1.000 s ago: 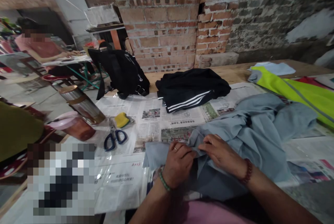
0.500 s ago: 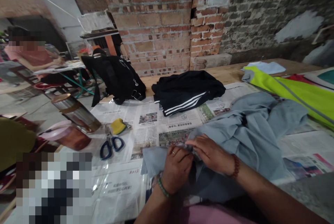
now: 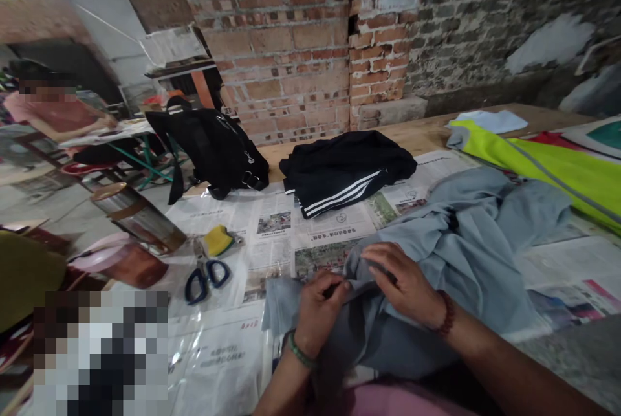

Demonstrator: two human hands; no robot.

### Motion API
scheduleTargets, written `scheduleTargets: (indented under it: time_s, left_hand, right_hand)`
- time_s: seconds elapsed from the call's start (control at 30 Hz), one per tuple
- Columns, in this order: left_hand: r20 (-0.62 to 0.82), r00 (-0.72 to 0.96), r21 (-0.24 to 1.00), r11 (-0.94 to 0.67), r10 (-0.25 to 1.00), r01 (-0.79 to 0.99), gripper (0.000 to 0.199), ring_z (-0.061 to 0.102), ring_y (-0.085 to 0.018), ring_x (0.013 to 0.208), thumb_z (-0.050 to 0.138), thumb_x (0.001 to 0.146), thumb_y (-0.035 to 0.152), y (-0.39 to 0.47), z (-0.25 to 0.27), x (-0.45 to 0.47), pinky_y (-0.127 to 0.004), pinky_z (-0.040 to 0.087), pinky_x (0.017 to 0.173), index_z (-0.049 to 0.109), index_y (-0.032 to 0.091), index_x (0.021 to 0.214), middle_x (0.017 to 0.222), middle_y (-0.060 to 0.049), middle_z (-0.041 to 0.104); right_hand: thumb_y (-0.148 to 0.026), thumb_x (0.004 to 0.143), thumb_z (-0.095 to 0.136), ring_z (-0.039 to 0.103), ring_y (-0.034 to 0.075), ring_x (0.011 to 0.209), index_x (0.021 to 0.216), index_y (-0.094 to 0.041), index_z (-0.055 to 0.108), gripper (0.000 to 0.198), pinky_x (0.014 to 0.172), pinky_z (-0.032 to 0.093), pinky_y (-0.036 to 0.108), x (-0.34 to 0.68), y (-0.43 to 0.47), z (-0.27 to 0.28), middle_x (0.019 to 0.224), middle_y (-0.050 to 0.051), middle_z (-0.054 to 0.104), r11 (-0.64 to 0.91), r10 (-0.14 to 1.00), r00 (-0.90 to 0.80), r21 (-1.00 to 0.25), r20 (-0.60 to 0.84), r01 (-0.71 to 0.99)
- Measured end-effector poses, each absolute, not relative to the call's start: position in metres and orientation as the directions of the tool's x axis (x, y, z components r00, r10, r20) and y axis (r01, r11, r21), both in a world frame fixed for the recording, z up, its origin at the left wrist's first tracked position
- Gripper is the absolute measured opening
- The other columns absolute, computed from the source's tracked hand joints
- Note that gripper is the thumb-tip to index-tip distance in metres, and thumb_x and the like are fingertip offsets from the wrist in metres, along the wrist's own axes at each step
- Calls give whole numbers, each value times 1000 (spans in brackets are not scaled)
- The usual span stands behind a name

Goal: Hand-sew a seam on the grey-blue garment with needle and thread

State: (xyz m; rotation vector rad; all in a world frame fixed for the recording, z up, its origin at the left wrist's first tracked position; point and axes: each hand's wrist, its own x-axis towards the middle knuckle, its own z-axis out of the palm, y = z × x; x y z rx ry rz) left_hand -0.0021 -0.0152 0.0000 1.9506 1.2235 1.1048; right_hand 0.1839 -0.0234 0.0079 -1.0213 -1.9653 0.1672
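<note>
A grey cloth garment (image 3: 466, 235) lies bunched over the newspaper-covered table and reaches toward my lap. My left hand (image 3: 321, 305), with a green bead bracelet at the wrist, pinches the cloth between thumb and fingertips. Just to its right, my right hand (image 3: 406, 281) is over the same cloth, its thumb and fingers apart; a red bead bracelet circles that wrist. Whether anything thin, such as a thread, runs between the hands is too small to tell. Blue-handled scissors (image 3: 206, 277) lie left of the hands, near a yellow sponge-like piece (image 3: 218, 240).
A steel flask (image 3: 140, 217) and a pink-lidded container (image 3: 121, 259) stand at the left. Behind are a black backpack (image 3: 213, 147) and folded black clothing with white stripes (image 3: 347, 170). A neon-yellow garment (image 3: 557, 164) lies at right. Another person (image 3: 58, 112) sits in the far left background.
My hands have moved slightly apart. The right fingers have opened off the cloth, and the left hand has turned so that its thumb and fingertips show. The view has shifted slightly.
</note>
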Motion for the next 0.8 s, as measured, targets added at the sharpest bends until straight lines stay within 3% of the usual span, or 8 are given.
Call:
scheduleTargets:
  time_s: [0.23,0.53,0.8]
  left_hand:
    - [162,214,917,-227,963,329,23,51,-13,56,56,75,29,-10,6,-5,-24,44,55,64,20,56,56,1,57]
    - [108,224,937,-175,969,304,24,50,-14,60,55,75,32,-7,4,-9,-23,43,57,65,20,57,60,0,56]
    - [30,274,956,-107,961,273,29,43,-13,56,54,75,36,-6,3,-11,-23,39,54,57,19,52,55,1,48]
  right_hand:
    - [-18,78,56,49,21,103,97,-20,57,20,87,40,41,174,-27,-1,102,7,59,668,712,-339,-443,615,598]
    - [-23,80,56,48,20,100,89,-23,61,10,84,37,39,162,-16,-6,95,3,61,716,650,-414,-332,637,614]
    - [-23,82,54,48,21,101,85,-20,59,6,86,33,41,153,-22,-5,88,3,62,678,670,-386,-313,634,665]
